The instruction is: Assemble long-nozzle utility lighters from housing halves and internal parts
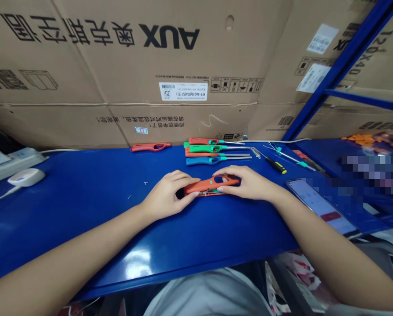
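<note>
An orange lighter body (207, 186) lies on the blue table (84, 206) in front of me. My left hand (166, 195) curls around its left end, fingers closed on it. My right hand (249, 182) grips its right end near the trigger loop, fingers pressed on top. Both hands rest on the table surface.
Several long-nosed lighters (212, 151) in red, green, orange and blue lie behind my hands. A lone red lighter shell (149, 147) sits further left. Screwdrivers (275, 163) and a phone (321, 206) lie right. A white device (26, 177) and power strip (8, 162) sit left. Cardboard boxes (170, 66) wall the back.
</note>
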Demonstrator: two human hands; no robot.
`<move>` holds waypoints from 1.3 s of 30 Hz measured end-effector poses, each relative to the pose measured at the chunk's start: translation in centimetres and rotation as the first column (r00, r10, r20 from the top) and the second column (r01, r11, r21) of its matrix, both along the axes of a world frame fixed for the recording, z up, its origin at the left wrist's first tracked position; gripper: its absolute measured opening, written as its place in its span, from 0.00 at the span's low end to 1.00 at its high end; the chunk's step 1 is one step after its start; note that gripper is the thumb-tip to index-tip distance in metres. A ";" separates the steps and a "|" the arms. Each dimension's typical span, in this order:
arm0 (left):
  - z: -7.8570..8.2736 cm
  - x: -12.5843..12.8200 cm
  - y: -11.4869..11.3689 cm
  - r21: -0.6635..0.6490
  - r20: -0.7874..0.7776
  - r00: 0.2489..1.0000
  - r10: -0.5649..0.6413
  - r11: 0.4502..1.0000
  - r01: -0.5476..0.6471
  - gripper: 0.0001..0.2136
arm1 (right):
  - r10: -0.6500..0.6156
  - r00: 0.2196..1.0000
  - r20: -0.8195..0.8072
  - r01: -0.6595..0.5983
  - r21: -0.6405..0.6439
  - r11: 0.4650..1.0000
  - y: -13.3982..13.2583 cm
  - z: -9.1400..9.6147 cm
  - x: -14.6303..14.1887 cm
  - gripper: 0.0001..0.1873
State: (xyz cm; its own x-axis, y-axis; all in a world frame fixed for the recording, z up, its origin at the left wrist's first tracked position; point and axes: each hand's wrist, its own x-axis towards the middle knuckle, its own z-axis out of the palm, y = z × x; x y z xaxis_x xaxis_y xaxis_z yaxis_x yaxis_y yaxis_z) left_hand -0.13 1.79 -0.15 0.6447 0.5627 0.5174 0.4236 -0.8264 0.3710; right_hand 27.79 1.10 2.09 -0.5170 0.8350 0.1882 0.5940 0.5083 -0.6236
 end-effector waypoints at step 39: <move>0.5 -0.2 -0.5 -0.156 -0.182 0.981 0.061 0.984 -0.090 0.12 | 0.136 0.988 0.067 -0.144 0.129 0.981 -0.2 -0.8 -0.8 0.15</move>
